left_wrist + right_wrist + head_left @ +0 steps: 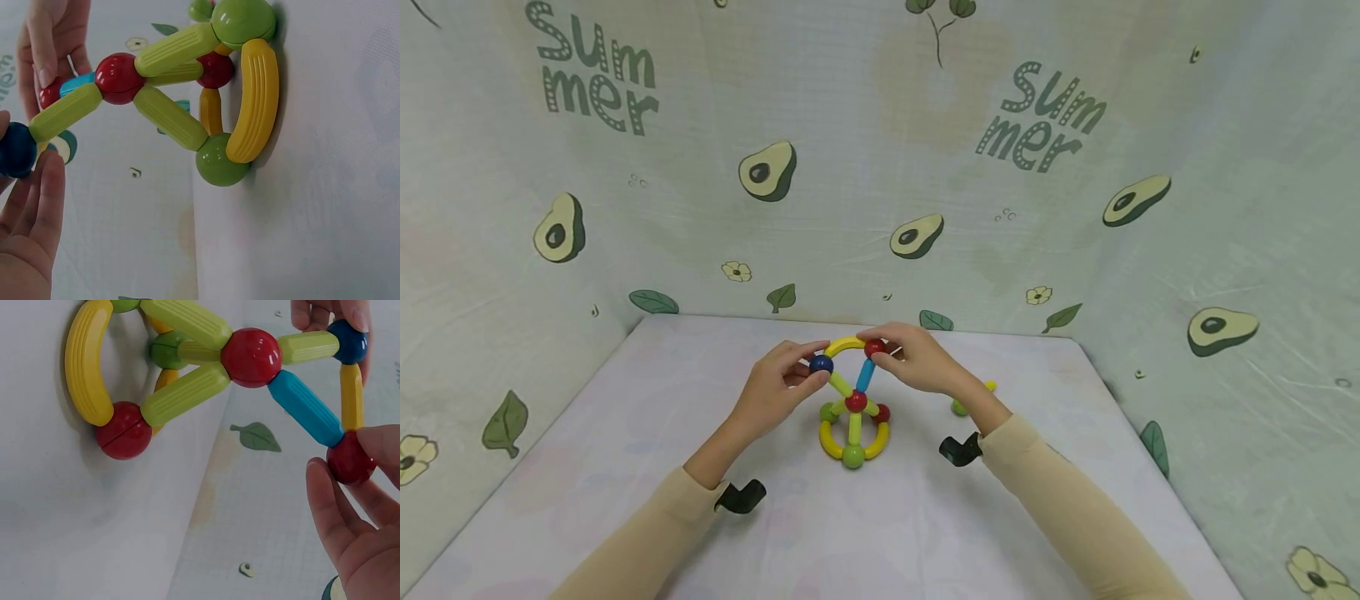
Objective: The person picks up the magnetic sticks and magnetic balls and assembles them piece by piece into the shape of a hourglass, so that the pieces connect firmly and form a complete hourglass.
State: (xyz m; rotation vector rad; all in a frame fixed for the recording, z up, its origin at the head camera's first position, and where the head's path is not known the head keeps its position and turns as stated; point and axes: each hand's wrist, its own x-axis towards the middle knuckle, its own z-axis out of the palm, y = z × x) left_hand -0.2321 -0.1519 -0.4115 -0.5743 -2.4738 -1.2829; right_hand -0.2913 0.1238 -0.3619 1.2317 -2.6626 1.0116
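A ball-and-stick construction toy stands on the table, its base a ring of balls and curved yellow sticks [256, 100]. Three lime sticks rise from this ring to a central red ball [856, 402]. From there a lime stick [65, 112] leads to a dark blue ball [822, 363], and a light blue stick [305, 406] to an upper red ball [875, 348]. Across the top, a curved yellow stick [844, 343] spans these two balls. My left hand [775, 390] pinches the dark blue ball. Thumb and fingers of my right hand [919, 360] grip the upper red ball.
A green ball [959, 408] with a yellow piece [991, 386] lies on the table, partly hidden behind the right forearm. Black mounts [741, 497] project from both wrists. Printed cloth walls [850, 275] border the white table [865, 542] at the back and sides.
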